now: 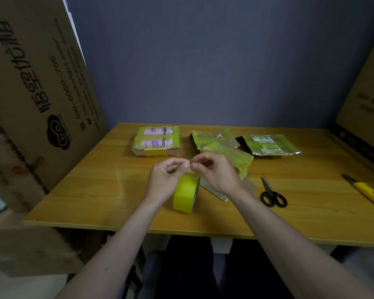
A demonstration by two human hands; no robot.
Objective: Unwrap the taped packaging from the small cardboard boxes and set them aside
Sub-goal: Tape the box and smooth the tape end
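- Left hand (167,180): bare, without glove, ring or watch; short, unpainted nails show on the fingertips.
- Right hand (216,173): likewise bare, nothing worn on fingers or wrist.
- Left forearm (117,240): uncovered along its whole visible length, no sleeve edge in view.
- Right forearm (289,240): uncovered in the same way, running out of view at the lower right corner.
- Lap (188,272): dark clothing below the table edge; its colour and cut are too dim to tell.
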